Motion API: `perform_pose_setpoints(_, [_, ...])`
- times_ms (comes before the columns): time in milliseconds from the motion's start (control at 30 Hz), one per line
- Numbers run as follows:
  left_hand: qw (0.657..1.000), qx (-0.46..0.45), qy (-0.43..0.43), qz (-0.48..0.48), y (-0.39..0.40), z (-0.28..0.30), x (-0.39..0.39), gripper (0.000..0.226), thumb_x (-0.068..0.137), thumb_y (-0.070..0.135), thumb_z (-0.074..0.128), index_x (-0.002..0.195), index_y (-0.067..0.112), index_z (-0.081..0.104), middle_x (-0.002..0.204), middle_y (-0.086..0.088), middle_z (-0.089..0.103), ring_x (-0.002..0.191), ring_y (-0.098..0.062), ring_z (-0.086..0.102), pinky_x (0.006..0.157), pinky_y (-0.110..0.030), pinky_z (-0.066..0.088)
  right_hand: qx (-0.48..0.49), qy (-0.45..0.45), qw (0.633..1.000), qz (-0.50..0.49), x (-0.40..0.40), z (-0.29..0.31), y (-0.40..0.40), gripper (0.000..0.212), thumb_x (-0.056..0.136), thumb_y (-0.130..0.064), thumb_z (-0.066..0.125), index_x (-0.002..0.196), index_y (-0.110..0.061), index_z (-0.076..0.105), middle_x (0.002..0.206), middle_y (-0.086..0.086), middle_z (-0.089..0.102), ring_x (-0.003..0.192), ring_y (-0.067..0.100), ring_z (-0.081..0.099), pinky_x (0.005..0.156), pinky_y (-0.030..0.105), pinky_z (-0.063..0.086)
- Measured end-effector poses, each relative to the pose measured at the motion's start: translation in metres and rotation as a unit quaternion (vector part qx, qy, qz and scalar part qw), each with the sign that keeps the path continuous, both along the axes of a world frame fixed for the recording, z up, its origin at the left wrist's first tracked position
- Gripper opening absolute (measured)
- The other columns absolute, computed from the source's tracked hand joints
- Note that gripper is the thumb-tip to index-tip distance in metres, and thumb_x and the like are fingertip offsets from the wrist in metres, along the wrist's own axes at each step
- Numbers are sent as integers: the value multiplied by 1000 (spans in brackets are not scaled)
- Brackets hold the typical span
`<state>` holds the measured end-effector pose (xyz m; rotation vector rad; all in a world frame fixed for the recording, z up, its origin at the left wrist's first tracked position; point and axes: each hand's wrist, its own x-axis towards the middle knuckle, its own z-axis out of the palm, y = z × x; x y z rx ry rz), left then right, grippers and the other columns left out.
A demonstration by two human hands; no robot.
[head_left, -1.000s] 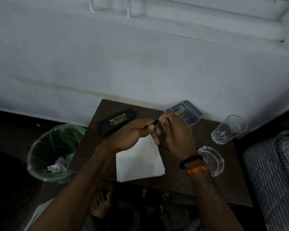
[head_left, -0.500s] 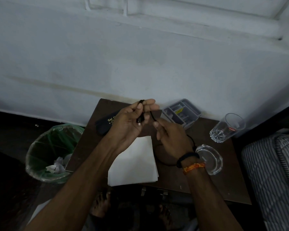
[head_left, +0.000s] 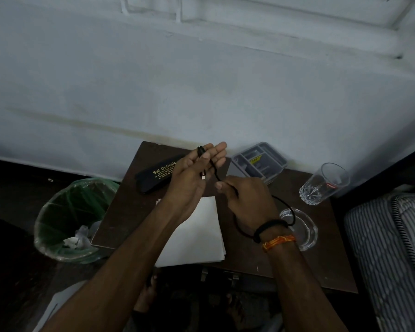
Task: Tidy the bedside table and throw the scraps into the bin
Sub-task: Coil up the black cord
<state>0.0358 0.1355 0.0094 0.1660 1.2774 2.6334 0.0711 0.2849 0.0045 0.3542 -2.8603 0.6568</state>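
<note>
A thin black cable runs between both hands above the brown bedside table. My left hand is raised over the table's back, thumb pinning the cable's plug end against the palm, fingers nearly straight. My right hand is lower and to the right, pinching the cable farther along; the rest loops around behind that wrist. A white stack of paper lies under my forearms. The bin, lined with green plastic and holding white scraps, stands left of the table.
A black spectacle case lies at the table's back left. A grey compartment tray sits at the back, a drinking glass at the right and a clear glass dish beside my right wrist. A striped mattress borders the right side.
My hands have parted: the left rose toward the wall with the cable's end, the right dropped back and right, drawing the cable out into a loop.
</note>
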Motion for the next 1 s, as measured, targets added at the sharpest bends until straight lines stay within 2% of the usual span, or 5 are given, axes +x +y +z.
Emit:
perform_pose_setpoints(233, [935, -318, 158, 11, 4, -7, 12, 27, 104, 16, 42, 126, 20, 56, 115, 3, 70, 116, -9, 62, 101, -29, 49, -34, 31, 999, 7, 7, 17, 4, 18, 92, -26, 57, 76, -20, 62, 65, -10, 56, 57, 9, 47, 53, 25, 30])
perform_pose_setpoints(433, [892, -398, 183, -115, -1, -11, 13, 35, 100, 37, 42, 102, 10, 64, 93, -12, 68, 98, -28, 64, 96, -56, 46, -43, 73, 996, -8, 7, 28, 24, 18, 92, -33, 63, 78, -22, 63, 76, -11, 56, 67, 7, 51, 58, 23, 40])
perform_pose_setpoints(567, [900, -332, 173, -223, -2, 0, 19, 29, 100, 19, 38, 102, -1, 59, 70, -22, 56, 80, -31, 64, 87, -42, 49, -78, 150, 984, -49, 5, 34, 37, 15, 88, -30, 71, 78, -19, 66, 79, -7, 58, 69, 8, 53, 60, 29, 45])
perform_pose_setpoints(733, [958, -166, 107, -208, 0, 12, 19, 24, 101, 13, 37, 100, -1, 56, 61, -6, 37, 59, -16, 37, 62, -27, 39, -99, 139, 983, -71, 2, 22, 43, 19, 95, -30, 59, 90, -17, 72, 88, -1, 64, 79, 19, 62, 68, 33, 51])
perform_pose_setpoints(1000, [983, 64, -16, -172, 7, 10, 14, 21, 100, 5, 39, 108, -2, 57, 72, -8, 54, 63, -13, 47, 61, -21, 45, -70, 41, 995, -55, -1, 18, 35, 32, 93, -37, 49, 99, -19, 74, 94, 6, 74, 86, 27, 67, 73, 41, 54])
